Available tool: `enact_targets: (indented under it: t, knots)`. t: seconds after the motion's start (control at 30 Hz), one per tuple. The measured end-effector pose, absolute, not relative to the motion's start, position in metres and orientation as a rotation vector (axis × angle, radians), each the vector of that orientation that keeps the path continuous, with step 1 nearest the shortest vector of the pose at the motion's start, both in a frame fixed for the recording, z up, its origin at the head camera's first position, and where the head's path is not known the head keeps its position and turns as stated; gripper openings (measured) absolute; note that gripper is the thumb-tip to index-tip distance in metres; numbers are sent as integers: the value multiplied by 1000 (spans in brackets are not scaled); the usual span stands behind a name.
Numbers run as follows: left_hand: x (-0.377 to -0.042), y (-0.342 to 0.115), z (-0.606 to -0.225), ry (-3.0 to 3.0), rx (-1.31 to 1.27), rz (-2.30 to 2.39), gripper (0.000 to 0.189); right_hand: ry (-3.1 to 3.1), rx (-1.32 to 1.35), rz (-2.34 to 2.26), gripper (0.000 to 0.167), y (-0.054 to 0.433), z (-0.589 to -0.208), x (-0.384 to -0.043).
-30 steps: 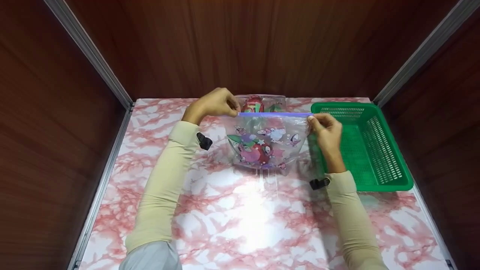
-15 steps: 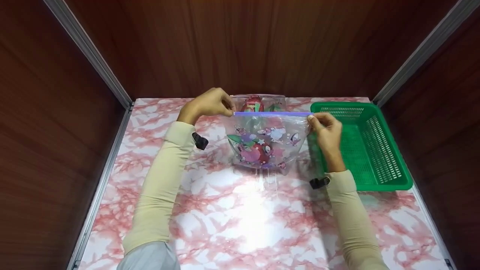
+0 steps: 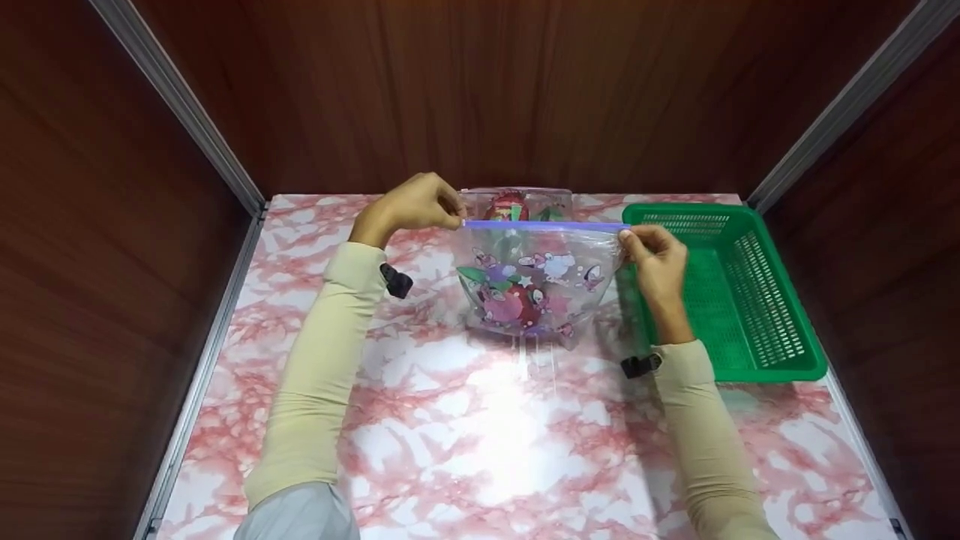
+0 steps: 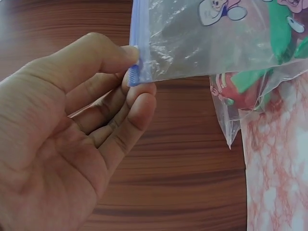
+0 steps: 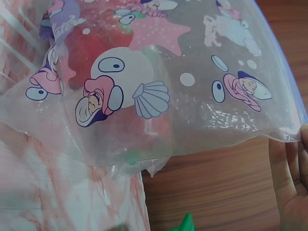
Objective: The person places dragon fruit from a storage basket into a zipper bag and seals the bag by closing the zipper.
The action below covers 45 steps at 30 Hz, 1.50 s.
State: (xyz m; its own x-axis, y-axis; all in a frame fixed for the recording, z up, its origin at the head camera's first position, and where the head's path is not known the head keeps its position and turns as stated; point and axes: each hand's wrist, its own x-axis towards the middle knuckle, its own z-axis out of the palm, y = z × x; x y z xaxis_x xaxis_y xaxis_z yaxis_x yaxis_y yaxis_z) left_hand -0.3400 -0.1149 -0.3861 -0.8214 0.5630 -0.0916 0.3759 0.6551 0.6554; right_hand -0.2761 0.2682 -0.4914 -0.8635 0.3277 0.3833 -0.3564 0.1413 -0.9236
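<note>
A clear zip bag (image 3: 570, 281) printed with pink and white sea cartoons hangs upright between both hands, its purple zip strip (image 3: 540, 225) stretched level along the top. Something red and green shows through its lower part. My left hand (image 3: 420, 202) pinches the left end of the strip; the left wrist view has the thumb on top and fingertips beneath the blue-purple zip (image 4: 134, 43). At the opposite top corner, my right hand (image 3: 658, 259) pinches the bag between thumb and fingers. In the right wrist view only part of that hand (image 5: 291, 178) shows, at the right edge.
Behind the held bag lies a second clear bag (image 3: 556, 199) with a red and green item (image 3: 507, 206) in it. A green plastic basket (image 3: 810, 371) stands to the right on the pink marbled table (image 3: 420, 442). Dark wood panels (image 3: 480, 90) close in the back and sides.
My left hand has slid a little to the left along the zip strip, showing more of the purple strip. The right hand has hardly moved.
</note>
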Motion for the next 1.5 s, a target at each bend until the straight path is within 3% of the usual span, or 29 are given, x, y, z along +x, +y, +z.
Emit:
enact_targets:
  t: [0.6, 0.7, 0.9, 1.0, 1.43, 1.5]
  knots:
    - [-325, -106, -432, 2551, 725, 1431, 22, -1909, -21, 1821, 19, 278, -506, -266]
    - [-317, -103, -444, 2493, 679, 1548, 41, -1903, -63, 1827, 18, 280, -509, -269]
    - [-300, -98, -477, 2379, 446, 1525, 108, -1905, -80, 1827, 19, 279, -508, -270]
    - [-295, -95, -497, 2306, 350, 1560, 124, -1896, -85, 1829, 19, 280, -509, -269]
    - [-274, -82, -571, 2158, 346, 1674, 93, -1856, -80, 1857, 17, 282, -509, -267]
    - [-271, -80, -578, 2146, 336, 1691, 95, -1866, -79, 1860, 16, 282, -509, -267]
